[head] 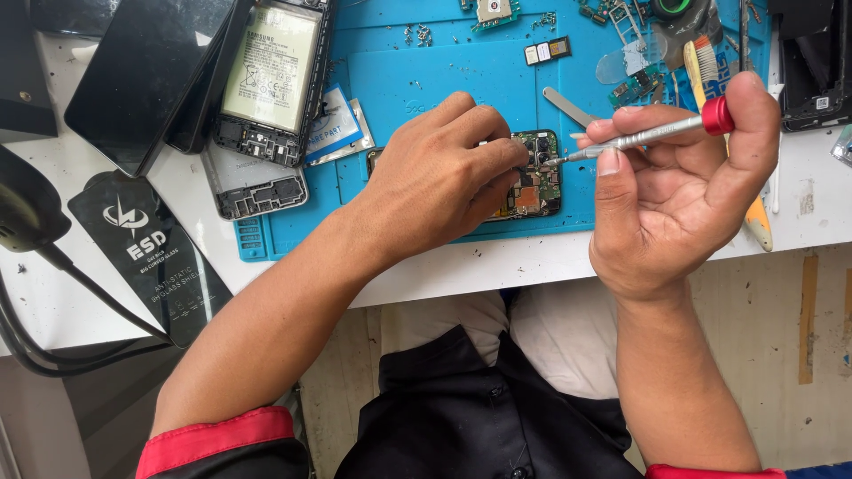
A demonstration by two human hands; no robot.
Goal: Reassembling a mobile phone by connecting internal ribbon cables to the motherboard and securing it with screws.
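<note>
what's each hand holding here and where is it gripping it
The right hand grips a screwdriver along its silver shaft, palm against the red cap. The left hand pinches the edge of a phone circuit board.

Bright, even daylight – sharp across the whole view.
Soft, short shadows fall under the left hand (444, 177) and onto the blue mat (408, 80); mild glare sits on the dark glass panel (142, 75) at upper left – the white desk (497, 266) edge looks slightly washed out.
</note>
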